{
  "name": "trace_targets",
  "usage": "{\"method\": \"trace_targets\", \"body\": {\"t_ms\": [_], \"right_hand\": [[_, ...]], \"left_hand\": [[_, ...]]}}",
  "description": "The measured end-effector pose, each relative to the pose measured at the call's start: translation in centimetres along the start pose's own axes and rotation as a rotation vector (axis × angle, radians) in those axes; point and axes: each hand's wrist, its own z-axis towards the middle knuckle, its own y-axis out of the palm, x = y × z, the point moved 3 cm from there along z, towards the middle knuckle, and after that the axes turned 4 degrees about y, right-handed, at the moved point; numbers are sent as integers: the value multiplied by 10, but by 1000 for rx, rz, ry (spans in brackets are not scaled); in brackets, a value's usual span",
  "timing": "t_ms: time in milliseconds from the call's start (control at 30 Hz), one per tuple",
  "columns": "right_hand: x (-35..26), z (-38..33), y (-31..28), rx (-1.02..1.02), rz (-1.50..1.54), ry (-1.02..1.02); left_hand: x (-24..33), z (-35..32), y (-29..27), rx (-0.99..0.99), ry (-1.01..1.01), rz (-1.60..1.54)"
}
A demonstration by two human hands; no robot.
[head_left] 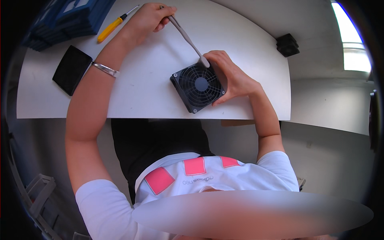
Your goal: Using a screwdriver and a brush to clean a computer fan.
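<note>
A square black cooling fan (201, 84) with a round wire guard and screws at its corners lies tilted on the white table near the front edge. My right hand (234, 76) is closed around its right side, with fingers at the far corner and thumb at the near one. Farther off to the left, my left hand (154, 18) pinches the end of a slim grey toothbrush (185, 35). Its pale oblong head reaches the far corner of the fan, beside my right fingers. I cannot make out bristles.
A yellow-handled screwdriver (111, 30) lies beyond my left forearm, near stacked blue bins (76, 18). A black rectangular tray-like object (72, 70) sits left of that arm. Another black object (287, 45) stands at the table's (148, 94) far right edge.
</note>
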Motion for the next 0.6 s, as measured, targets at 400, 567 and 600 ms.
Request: {"method": "trace_targets", "body": {"t_ms": [400, 567, 600], "right_hand": [[-5, 2, 3, 63, 3, 63], [-6, 2, 2, 59, -27, 65], [-6, 2, 2, 59, -29, 65]], "left_hand": [[13, -9, 16, -15, -43, -4], [7, -6, 8, 26, -3, 14], [7, -6, 9, 26, -1, 14]]}}
